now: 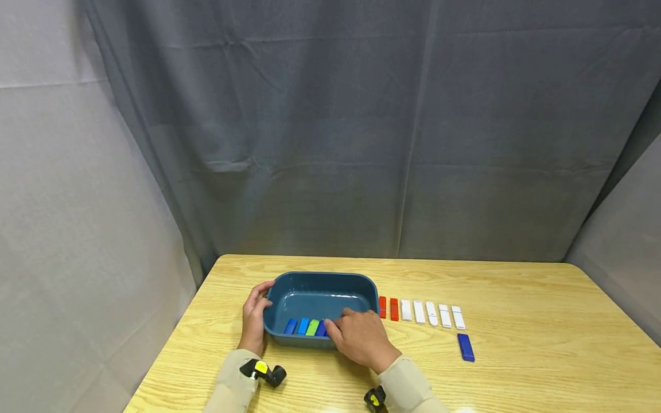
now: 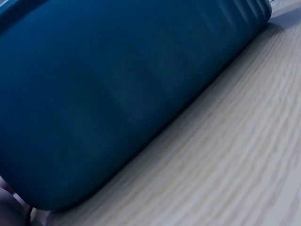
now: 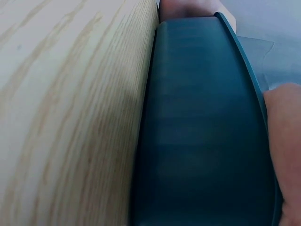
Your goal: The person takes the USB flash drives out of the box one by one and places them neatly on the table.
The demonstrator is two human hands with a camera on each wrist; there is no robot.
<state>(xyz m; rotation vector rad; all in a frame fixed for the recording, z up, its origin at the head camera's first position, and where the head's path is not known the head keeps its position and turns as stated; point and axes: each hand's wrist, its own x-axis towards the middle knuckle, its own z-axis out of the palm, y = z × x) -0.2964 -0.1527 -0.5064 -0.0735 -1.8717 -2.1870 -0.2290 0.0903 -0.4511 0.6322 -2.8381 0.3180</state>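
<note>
A dark teal plastic tub stands on the table. My left hand grips its left end, thumb at the rim and fingers along the outside. Over the front right wall reaches my right hand, its fingertips hidden inside. Along the tub's front wall lie several small sticks that look like USB flash drives: a blue one, a light blue one, a green one and a dark blue one beside my right thumb. Whether the right fingers pinch anything is hidden. Both wrist views mostly show the tub's outer wall.
Right of the tub, two red sticks and several white sticks lie in a row on the wooden table. A single blue stick lies nearer the front. Grey curtains hang behind the table.
</note>
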